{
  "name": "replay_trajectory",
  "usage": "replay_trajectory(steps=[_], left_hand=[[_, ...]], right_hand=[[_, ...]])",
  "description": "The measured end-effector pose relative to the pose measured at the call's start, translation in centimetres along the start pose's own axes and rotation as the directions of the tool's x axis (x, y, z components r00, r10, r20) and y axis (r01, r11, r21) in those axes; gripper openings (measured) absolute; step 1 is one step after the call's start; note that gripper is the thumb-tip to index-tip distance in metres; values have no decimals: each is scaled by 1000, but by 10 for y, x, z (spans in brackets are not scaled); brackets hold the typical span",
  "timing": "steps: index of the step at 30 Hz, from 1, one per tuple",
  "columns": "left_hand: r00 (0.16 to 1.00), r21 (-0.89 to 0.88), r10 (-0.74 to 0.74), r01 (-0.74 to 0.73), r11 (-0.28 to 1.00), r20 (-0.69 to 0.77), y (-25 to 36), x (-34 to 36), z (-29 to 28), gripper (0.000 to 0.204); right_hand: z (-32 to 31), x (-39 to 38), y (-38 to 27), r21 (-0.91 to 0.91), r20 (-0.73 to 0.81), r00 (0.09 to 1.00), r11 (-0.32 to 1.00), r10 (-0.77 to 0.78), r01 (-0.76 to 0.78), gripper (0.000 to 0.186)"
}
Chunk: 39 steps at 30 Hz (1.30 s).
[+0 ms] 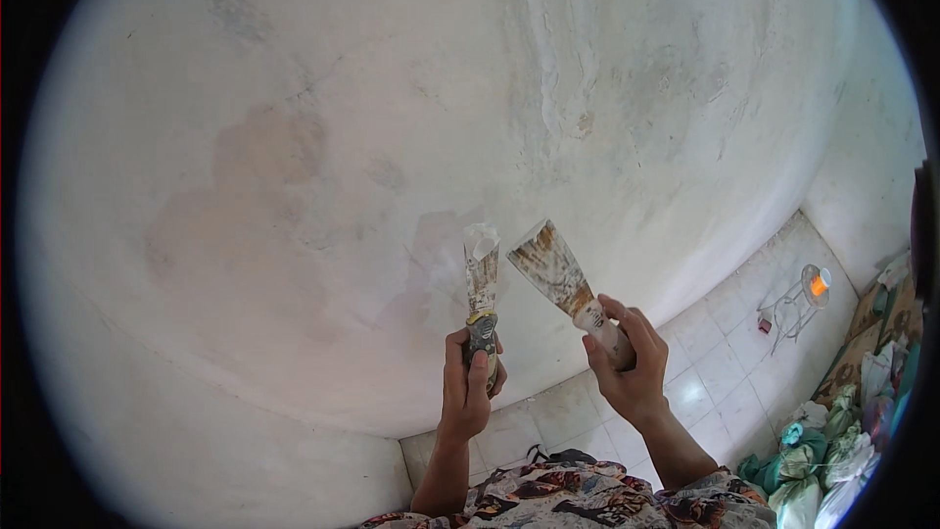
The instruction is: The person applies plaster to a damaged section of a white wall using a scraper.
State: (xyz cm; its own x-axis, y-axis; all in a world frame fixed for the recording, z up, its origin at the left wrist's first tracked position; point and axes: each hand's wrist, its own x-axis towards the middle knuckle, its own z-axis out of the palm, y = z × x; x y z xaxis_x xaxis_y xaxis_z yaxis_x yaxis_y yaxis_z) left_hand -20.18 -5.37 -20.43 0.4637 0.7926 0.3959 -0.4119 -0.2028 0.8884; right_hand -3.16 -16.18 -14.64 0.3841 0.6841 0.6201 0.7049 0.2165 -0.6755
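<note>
My left hand (468,382) grips the dark handle of a putty knife (481,269) held upright, its narrow blade smeared with white filler. Just to its right, my right hand (627,362) holds a second putty knife (553,269) with a wider, rust-stained blade tilted up and to the left. The two blades stand close together, apart by a small gap, in front of a patchy white plastered wall (392,137). Fresh filler strokes mark the wall's upper middle (548,59).
A white tiled floor (705,372) runs along the wall's foot at the lower right. A small wire stand with an orange light (808,289) sits on the tiles. Bundles of cloth and bags (832,451) lie piled at the far right. My patterned clothing (587,500) shows at the bottom.
</note>
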Motion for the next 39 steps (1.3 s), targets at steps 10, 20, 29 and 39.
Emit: replay_trajectory(steps=[10,20,29,39], left_hand=[[999,-6,-34,34,999,42,7,-2,-2,26],[996,488,82,-82,869,21,-3,0,-5,25],[990,466,131,-94,880,-48,-12,-4,-11,25],[988,297,43,4,955,-150,10,-11,0,26]], right_hand=[[10,14,-3,-35,-57,992,993,-113,111,44],[12,6,1,422,186,952,855,242,-300,43],[6,13,1,682,268,933,637,240,-359,41],[-66,179,-35,245,-300,919,911,-255,332,34]])
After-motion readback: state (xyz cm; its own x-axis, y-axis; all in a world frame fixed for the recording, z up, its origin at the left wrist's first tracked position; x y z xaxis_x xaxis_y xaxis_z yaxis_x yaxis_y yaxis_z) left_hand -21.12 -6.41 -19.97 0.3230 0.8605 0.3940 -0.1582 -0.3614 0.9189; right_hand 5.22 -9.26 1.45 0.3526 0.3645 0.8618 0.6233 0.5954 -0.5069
